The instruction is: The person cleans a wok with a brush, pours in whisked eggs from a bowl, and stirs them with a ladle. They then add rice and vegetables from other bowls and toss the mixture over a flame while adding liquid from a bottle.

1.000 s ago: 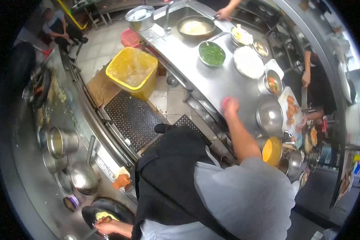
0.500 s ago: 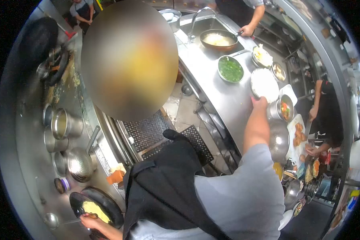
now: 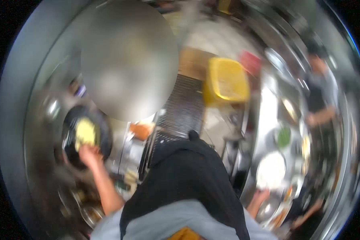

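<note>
My left hand [image 3: 90, 155] is closed on the handle of a black frying pan [image 3: 70, 138]. Pale yellow egg [image 3: 86, 134] lies in the pan, which sits over a larger dark wok [image 3: 106, 140] on the stove side. Far to the right, my right hand [image 3: 261, 196] grips the near rim of a round white plate [image 3: 271, 170] at the steel counter. Motion blur hides whether the plate is raised off the counter. Beyond the plate is a bowl of chopped greens [image 3: 283, 137].
A yellow bin [image 3: 228, 82] stands on the floor ahead, beside a perforated black mat [image 3: 184, 106]. A co-worker [image 3: 322, 96] is across the counter [image 3: 268, 108]. Another person's arm [image 3: 308, 214] shows lower right. A metal bowl [image 3: 267, 210] is near my right hand. An orange cloth [image 3: 141, 131] lies by the stove.
My view has swung left toward the stove, so the counter now appears farther right and blurred. My left hand still holds the pan, and my right hand remains at the plate's rim.
</note>
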The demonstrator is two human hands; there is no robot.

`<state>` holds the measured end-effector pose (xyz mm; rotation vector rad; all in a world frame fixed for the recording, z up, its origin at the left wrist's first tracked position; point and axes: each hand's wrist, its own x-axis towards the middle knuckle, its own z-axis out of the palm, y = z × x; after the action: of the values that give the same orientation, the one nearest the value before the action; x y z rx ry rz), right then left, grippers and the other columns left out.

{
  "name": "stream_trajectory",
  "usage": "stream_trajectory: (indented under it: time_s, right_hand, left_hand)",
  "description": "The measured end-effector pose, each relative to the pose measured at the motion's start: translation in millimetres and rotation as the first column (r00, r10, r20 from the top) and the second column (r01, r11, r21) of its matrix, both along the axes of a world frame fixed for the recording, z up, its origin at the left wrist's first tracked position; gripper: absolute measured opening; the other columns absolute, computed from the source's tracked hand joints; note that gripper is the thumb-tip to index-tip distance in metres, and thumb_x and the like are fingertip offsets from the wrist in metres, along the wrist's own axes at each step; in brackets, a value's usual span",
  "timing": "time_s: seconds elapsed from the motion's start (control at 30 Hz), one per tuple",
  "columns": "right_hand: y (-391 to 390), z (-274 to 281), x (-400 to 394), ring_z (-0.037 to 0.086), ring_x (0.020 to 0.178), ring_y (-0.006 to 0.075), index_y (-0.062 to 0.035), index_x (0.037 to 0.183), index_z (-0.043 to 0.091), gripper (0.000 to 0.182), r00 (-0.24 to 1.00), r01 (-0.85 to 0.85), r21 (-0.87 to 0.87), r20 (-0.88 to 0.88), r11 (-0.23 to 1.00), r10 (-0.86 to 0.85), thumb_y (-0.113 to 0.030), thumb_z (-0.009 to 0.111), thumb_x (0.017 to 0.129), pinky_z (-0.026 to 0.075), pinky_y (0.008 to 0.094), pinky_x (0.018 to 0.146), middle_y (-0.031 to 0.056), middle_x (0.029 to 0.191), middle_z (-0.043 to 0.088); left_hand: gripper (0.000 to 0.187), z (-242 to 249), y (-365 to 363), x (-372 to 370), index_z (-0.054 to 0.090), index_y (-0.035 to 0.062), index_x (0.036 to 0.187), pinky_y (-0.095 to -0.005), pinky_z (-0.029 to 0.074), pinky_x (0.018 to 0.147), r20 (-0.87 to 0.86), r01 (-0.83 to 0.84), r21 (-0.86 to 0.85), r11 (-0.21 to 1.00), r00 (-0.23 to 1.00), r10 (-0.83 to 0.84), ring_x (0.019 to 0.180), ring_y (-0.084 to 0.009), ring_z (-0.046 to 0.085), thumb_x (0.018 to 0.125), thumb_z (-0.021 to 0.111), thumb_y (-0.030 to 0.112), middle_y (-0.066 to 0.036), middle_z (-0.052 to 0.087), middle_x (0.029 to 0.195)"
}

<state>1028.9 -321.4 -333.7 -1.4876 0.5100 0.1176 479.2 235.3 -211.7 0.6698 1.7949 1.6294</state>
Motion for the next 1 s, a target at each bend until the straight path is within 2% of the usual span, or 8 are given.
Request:
stream_trajectory:
  time_s: [0.17,0.4,0.53,0.57,0.67,0.8,0.87,1.0]
  right_hand:
    - [120,49,40,0.063,0.093,0.0240,0.0037,0.121,0.056,0.039,0.881,-0.422,-0.266,0.105,0.866,0.462,-0.007,0.050,0.084,0.052,0.0352,0.076,0.0152,0.109,0.062]
    - [509,53,-13,0.052,0.067,0.0108,0.0040,0.091,0.061,0.013,0.032,-0.905,-0.402,0.265,0.141,0.964,-0.005,0.052,0.087,0.043,0.0270,0.058,0.0029,0.077,0.058]
    - [715,122,-211,0.046,0.058,0.0099,0.0008,0.076,0.056,0.008,-0.368,-0.875,-0.464,0.455,-0.136,0.811,-0.003,0.055,0.084,0.038,0.0293,0.049,0.0005,0.064,0.053]
    - [765,123,-256,0.046,0.057,0.0131,0.0006,0.072,0.055,0.011,-0.505,-0.737,-0.676,0.518,-0.032,0.691,-0.007,0.059,0.078,0.040,0.0339,0.051,0.0042,0.062,0.052]
    - [842,165,-409,0.059,0.070,0.0388,0.0018,0.073,0.057,0.013,-0.784,-0.519,-0.853,0.451,-0.053,0.428,-0.011,0.061,0.073,0.048,0.0433,0.065,0.0212,0.076,0.062]
    - [863,150,-580,0.065,0.080,0.0337,-0.0051,0.091,0.069,0.017,-0.826,-0.558,-0.828,0.548,0.057,-0.132,-0.012,0.064,0.076,0.054,0.0444,0.073,0.0191,0.094,0.066]
    - [835,139,-628,0.065,0.091,0.0350,-0.0071,0.094,0.070,0.019,-0.967,-0.208,-0.977,0.197,0.053,-0.163,-0.009,0.057,0.081,0.056,0.0430,0.079,0.0206,0.112,0.062]
    - [810,62,-677,0.056,0.115,0.0434,-0.0072,0.105,0.068,0.025,-0.936,-0.003,-0.981,-0.066,0.195,-0.346,-0.009,0.050,0.087,0.056,0.0425,0.089,0.0214,0.143,0.041]
  left_hand:
    - [0.007,24,-58,-15,0.050,0.0057,0.093,-0.0238,0.038,0.037,0.152,0.084,0.065,0.994,0.984,-0.093,0.042,-0.0095,0.047,0.086,0.051,0.007,0.000,0.050,0.062]
    - [0.023,19,-174,-43,0.053,0.0039,0.112,-0.0238,0.038,0.038,0.066,0.019,-0.112,0.994,0.998,-0.011,0.044,-0.0085,0.048,0.089,0.049,0.007,0.001,0.049,0.064]
    - [0.041,31,-228,-18,0.048,0.0017,0.130,-0.0229,0.038,0.041,0.059,-0.075,-0.222,0.972,0.994,0.090,0.044,-0.0075,0.046,0.089,0.050,0.001,0.002,0.047,0.064]
    - [0.045,32,-236,-9,0.045,0.0009,0.134,-0.0229,0.038,0.041,0.060,-0.109,-0.250,0.962,0.990,0.128,0.044,-0.0072,0.045,0.089,0.050,0.001,0.002,0.047,0.065]
    - [0.049,30,-252,27,0.042,0.0003,0.138,-0.0227,0.038,0.041,0.109,-0.223,-0.263,0.939,0.960,0.259,0.045,-0.0070,0.044,0.090,0.051,0.000,0.001,0.048,0.068]
    - [0.052,40,-227,64,0.040,0.0005,0.140,-0.0225,0.038,0.042,0.081,-0.383,-0.345,0.857,0.897,0.434,0.047,-0.0068,0.046,0.090,0.052,-0.002,0.001,0.047,0.066]
    - [0.054,42,-211,81,0.040,-0.0003,0.141,-0.0230,0.038,0.042,0.058,-0.415,-0.387,0.823,0.880,0.471,0.047,-0.0068,0.045,0.089,0.053,-0.003,0.002,0.047,0.065]
    - [0.055,16,-199,105,0.040,-0.0009,0.140,-0.0251,0.040,0.046,-0.166,-0.520,-0.361,0.774,0.853,0.495,0.051,-0.0082,0.048,0.088,0.058,0.002,-0.002,0.054,0.067]
